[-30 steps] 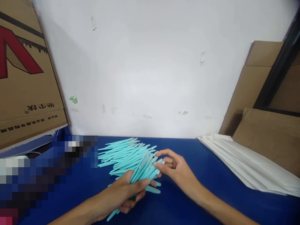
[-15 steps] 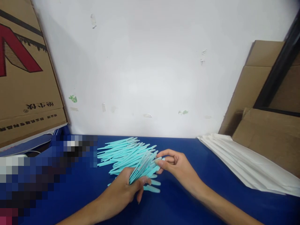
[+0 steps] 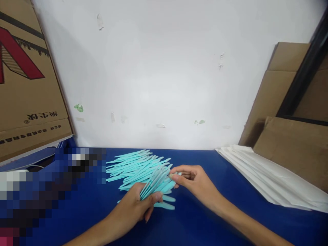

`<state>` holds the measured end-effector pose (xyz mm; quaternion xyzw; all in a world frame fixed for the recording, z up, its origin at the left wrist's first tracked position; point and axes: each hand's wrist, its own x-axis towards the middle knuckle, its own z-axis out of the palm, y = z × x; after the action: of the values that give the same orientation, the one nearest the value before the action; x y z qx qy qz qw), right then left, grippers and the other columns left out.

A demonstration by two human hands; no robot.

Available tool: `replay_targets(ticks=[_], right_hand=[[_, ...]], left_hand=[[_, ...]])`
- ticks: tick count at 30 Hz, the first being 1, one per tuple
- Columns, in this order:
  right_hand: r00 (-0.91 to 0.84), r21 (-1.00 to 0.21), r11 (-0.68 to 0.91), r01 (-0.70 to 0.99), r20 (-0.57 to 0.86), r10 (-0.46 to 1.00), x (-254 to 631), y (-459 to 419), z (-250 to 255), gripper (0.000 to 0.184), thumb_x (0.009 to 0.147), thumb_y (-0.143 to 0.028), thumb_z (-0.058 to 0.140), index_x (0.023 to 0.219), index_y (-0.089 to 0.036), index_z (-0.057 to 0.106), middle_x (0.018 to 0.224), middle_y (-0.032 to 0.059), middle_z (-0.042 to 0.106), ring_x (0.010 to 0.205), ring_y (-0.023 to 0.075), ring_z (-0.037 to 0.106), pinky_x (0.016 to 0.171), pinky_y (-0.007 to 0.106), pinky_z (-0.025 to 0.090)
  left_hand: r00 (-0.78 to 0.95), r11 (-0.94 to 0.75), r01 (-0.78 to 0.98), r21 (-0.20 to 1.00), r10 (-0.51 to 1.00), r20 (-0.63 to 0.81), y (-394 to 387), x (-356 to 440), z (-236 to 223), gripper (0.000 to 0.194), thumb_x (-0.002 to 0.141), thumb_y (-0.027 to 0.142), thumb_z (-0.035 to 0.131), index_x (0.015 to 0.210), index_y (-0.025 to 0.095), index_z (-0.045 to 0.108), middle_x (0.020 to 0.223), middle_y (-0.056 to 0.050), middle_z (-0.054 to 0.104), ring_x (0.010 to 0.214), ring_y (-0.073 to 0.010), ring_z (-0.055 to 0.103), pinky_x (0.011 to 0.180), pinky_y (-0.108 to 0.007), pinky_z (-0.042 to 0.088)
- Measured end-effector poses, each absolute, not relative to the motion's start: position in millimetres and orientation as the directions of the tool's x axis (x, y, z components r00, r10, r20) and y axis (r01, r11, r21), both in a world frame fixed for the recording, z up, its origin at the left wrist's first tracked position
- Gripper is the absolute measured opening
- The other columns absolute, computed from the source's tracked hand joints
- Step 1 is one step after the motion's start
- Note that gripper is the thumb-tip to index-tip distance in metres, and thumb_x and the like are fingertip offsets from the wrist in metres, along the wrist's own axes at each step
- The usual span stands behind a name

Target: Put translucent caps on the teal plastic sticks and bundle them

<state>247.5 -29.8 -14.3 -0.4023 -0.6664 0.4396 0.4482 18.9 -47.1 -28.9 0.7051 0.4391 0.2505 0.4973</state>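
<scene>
A fanned bundle of thin turquoise plastic sticks point(image 3: 156, 180) with paler, flattened ends is gripped in my left hand point(image 3: 139, 203), thumb across the lower part. My right hand point(image 3: 194, 179) pinches the pale end of a stick at the bundle's right edge between thumb and index finger; its other fingers are curled. Behind the bundle lies a loose pile of the same turquoise sticks point(image 3: 135, 165). A couple more loose sticks point(image 3: 165, 206) lie under and beside my left hand. The exact kind of these sticks is not clear.
The blue tabletop point(image 3: 194, 218) meets a white wall point(image 3: 159, 75) at the back. White flat sheets or bags point(image 3: 271, 177) are stacked at right, by cardboard point(image 3: 294, 150). A large printed carton point(image 3: 23, 95) stands at left, above a blurred-out area point(image 3: 51, 198).
Both hands stay almost in place. The right fingers have closed a little more around the stick end, and the left hand with its bundle has shifted slightly left.
</scene>
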Motion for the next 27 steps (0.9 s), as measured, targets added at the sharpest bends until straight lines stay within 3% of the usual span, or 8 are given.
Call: replay_targets(ticks=[8,16,20,27], right_hand=[[-0.327,-0.934,0.309,0.180,0.239,0.914,259,-24,0,0.033,0.083,-0.051,0.073,0.083,-0.018,0.079,0.069,0.0032,0.071,0.070,0.0200,0.067,0.068,0.031,0.051],[-0.056,-0.914,0.331,0.232,0.328,0.943,314,18,1,0.044,0.078,-0.057,0.075,0.095,-0.017,0.080,0.084,0.0079,0.077,0.087,0.0241,0.070,0.089,0.036,0.052],[-0.080,-0.869,0.297,0.396,0.290,0.954,332,40,-18,0.048,0.077,-0.060,0.072,0.097,-0.017,0.081,0.086,0.0093,0.078,0.081,0.0244,0.070,0.081,0.036,0.054],[-0.174,-0.789,0.226,0.571,0.152,0.973,360,61,-47,0.031,0.074,-0.049,0.073,0.081,-0.020,0.082,0.073,0.0046,0.076,0.074,0.0223,0.069,0.072,0.031,0.051]], left_hand=[[0.459,-0.164,0.381,0.910,0.888,-0.032,-49,22,-23,0.053,0.092,0.065,0.052,0.087,0.014,0.067,0.052,0.006,0.043,0.047,-0.0098,0.036,0.048,-0.022,0.028],[0.388,-0.061,0.391,0.918,0.916,-0.104,-45,14,-26,0.059,0.085,0.072,0.056,0.088,0.014,0.066,0.052,0.005,0.046,0.046,-0.0101,0.038,0.045,-0.022,0.026],[0.399,-0.004,0.353,0.936,0.905,-0.146,-44,14,-29,0.063,0.084,0.075,0.054,0.096,0.014,0.065,0.052,0.006,0.046,0.045,-0.0096,0.035,0.043,-0.021,0.027],[0.424,-0.013,0.357,0.934,0.893,-0.149,-43,14,-30,0.066,0.083,0.078,0.050,0.098,0.015,0.065,0.052,0.006,0.046,0.044,-0.0097,0.034,0.044,-0.022,0.028]])
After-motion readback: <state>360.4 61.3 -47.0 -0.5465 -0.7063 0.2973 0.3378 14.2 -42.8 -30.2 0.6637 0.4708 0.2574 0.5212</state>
